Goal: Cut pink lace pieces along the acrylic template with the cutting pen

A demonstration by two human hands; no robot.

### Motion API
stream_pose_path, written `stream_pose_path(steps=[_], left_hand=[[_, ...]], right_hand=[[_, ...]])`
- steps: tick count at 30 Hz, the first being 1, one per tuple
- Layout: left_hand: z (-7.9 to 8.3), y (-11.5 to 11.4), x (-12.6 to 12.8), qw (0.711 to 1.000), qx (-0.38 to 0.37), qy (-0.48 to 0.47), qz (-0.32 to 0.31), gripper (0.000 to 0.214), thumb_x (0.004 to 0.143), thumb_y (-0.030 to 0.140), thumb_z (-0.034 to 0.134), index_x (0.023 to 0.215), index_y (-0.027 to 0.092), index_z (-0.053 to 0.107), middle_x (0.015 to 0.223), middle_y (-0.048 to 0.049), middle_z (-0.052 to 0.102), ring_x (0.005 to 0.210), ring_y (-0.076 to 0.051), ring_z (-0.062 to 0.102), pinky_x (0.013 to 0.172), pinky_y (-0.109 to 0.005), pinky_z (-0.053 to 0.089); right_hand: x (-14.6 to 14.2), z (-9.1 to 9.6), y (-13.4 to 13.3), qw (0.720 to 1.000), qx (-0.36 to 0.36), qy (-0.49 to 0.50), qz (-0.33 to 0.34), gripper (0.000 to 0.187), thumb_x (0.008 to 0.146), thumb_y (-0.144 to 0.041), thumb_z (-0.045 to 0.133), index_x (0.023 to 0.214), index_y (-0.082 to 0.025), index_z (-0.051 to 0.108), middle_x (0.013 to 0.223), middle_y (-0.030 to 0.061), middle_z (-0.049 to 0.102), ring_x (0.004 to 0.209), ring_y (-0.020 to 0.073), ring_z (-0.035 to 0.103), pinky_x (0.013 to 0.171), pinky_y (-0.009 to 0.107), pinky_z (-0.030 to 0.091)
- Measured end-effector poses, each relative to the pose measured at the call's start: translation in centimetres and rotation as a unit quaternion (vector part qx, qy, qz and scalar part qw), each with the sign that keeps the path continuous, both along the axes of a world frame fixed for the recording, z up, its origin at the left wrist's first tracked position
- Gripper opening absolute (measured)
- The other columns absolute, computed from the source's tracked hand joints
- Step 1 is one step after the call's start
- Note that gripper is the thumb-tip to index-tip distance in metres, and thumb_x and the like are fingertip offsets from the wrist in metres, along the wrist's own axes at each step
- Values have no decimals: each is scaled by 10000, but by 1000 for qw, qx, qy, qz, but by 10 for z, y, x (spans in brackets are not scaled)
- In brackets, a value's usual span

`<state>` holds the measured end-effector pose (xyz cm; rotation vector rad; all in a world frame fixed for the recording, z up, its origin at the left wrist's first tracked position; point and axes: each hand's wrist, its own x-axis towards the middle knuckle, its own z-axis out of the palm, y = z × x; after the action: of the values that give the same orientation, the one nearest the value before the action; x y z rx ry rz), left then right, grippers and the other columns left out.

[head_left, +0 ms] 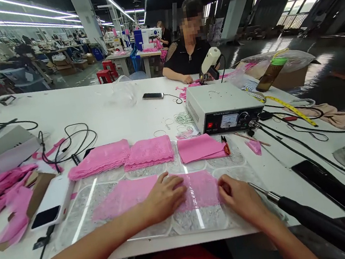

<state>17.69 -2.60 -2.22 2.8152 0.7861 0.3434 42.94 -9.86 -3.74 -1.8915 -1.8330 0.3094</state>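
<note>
Left hand (167,193) rests unclenched on pink fabric (200,186); right hand (239,195) curls at its edge, grip indeterminable, black-handled tool (301,212) alongside, control box (226,97) beyond.

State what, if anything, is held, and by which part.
Right hand seems to pinch the pink fabric by its right edge; left hand rests on it, holding nothing.

Sheer pink fabric (199,186) is partly covered by the left hand (166,195) and touched at its right edge by the right hand (239,194); pink stacks (148,152) are laid farther away.
</note>
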Motion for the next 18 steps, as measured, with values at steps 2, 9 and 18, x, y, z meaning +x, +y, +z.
stream_pose_path(steps=[2, 9, 18], left_hand=[[8, 15, 12, 999, -12, -1, 31, 131, 949, 190, 537, 954, 178, 667, 1107, -72, 658, 1048, -202, 597, 1005, -390, 403], [22, 88, 64, 994, -63, 28, 87, 164, 852, 296, 700, 934, 160, 662, 1013, -63, 643, 1019, -237, 584, 905, -397, 452], [15, 108, 70, 984, -152, 42, 81, 237, 954, 345, 590, 1021, 121, 631, 992, -48, 649, 881, -170, 639, 805, -358, 547]], right_hand=[[6, 2, 11, 998, 32, 50, -3, 139, 813, -303, 477, 743, -220, 565, 593, -4, 589, 519, 147, 515, 533, 271, 345], [12, 8, 83, 990, 99, 99, -9, 160, 787, -294, 499, 786, -199, 628, 738, 32, 666, 654, 164, 591, 648, 291, 446], [23, 1, 92, 989, 120, 88, -1, 187, 803, -253, 523, 829, -209, 703, 829, 44, 726, 726, 185, 650, 704, 329, 498]])
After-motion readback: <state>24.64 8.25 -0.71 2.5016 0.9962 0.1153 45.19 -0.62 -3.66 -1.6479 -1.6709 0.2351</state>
